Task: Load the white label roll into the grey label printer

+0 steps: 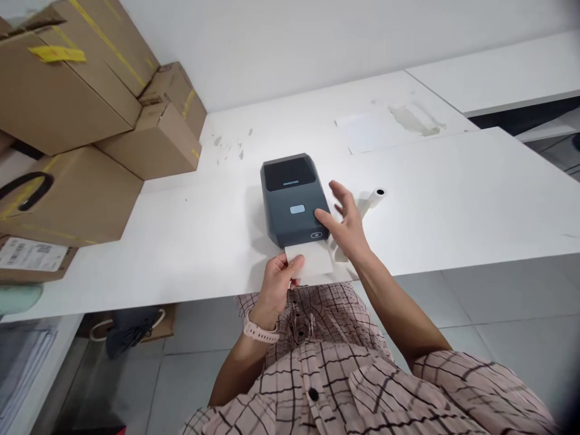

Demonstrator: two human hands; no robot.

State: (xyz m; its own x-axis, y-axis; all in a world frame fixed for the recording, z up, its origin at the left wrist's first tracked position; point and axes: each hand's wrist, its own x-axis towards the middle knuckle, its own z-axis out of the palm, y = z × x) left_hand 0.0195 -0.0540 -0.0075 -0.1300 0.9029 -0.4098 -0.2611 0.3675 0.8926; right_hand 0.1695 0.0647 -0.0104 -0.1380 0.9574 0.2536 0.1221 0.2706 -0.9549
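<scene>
A dark grey label printer (290, 208) with a glossy black window and a pale button stands on the white table. A blank white label strip (315, 260) sticks out from its front edge. My left hand (280, 275) pinches that strip at its left side, thumb on top. At the printer's right front corner is my right hand (347, 223), fingers spread, its thumb against or just over the casing. Behind the right hand lies a small white paper roll (375, 197) with a dark core, partly hidden. Some pale paper also shows below the right wrist.
Cardboard boxes (67, 90) with yellow tape are stacked at the left. A white sheet (360, 132) and a torn paper scrap (414, 119) lie toward the back right. The white table (217, 254) has its front edge close to my body, and a wall stands behind.
</scene>
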